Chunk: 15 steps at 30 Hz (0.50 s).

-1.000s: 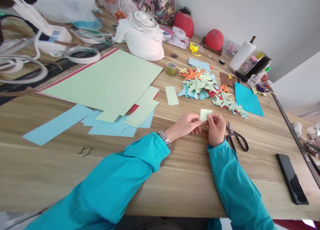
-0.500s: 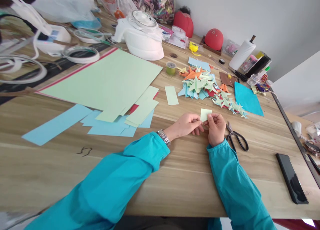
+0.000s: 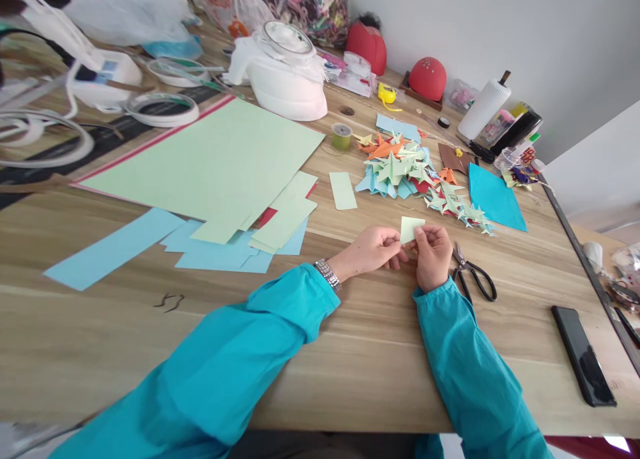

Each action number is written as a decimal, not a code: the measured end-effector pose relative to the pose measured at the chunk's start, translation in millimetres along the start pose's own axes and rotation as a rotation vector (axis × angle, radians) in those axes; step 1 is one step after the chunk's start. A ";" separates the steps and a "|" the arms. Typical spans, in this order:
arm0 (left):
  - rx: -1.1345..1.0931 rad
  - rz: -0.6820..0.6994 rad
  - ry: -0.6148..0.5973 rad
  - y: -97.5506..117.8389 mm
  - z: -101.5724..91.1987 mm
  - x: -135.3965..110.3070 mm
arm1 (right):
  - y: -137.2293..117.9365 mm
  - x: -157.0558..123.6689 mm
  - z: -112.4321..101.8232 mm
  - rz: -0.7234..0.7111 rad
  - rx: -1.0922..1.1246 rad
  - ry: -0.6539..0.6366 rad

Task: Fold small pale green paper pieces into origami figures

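A small pale green piece of paper (image 3: 410, 229) is held up between my two hands, just above the wooden table. My left hand (image 3: 376, 247) pinches its lower left corner. On its right edge, the thumb and fingers of my right hand (image 3: 433, 254) are closed. Beside my right hand lie black-handled scissors (image 3: 474, 276), partly hidden by the sleeve. Beyond the hands is a heap of folded paper stars (image 3: 395, 166) in green, blue and orange. A pale green paper strip (image 3: 343, 190) lies flat to the left of that heap.
Large green sheets (image 3: 210, 159) and blue strips (image 3: 115, 246) cover the left side. A thread spool (image 3: 341, 137) stands near the middle. To the right are a turquoise sheet (image 3: 497, 196) and a phone (image 3: 584, 356). White tape rolls (image 3: 163, 109) sit at the back left.
Almost nothing differs. The small green paper tilts very slightly between my fingers, and both hands stay in place.
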<state>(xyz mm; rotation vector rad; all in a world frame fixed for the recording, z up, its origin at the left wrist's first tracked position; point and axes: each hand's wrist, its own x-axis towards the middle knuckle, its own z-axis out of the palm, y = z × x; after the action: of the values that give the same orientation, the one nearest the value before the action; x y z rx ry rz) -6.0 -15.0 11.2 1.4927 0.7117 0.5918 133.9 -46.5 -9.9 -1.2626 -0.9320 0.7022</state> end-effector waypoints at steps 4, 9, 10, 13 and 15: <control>-0.017 -0.014 0.000 3.5 0.5 -1.2 | -0.8 1.2 -0.3 -0.005 0.041 0.021; -0.051 -0.032 0.005 5.2 -0.2 -2.5 | -2.9 2.3 0.0 -0.008 0.086 0.030; -0.065 -0.034 0.000 5.4 -0.6 -2.7 | -3.4 1.9 0.2 -0.009 0.093 0.022; -0.095 -0.026 -0.004 5.9 -1.2 -2.5 | -5.0 -0.4 1.5 0.001 0.107 -0.021; -0.092 -0.019 0.023 5.6 -0.7 -1.7 | -5.8 -2.4 2.5 0.009 0.117 -0.065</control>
<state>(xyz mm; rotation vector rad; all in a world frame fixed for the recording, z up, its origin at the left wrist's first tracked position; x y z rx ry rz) -7.1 -15.7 16.9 1.3949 0.7071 0.6202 130.3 -48.5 -4.6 -1.1471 -0.9249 0.7977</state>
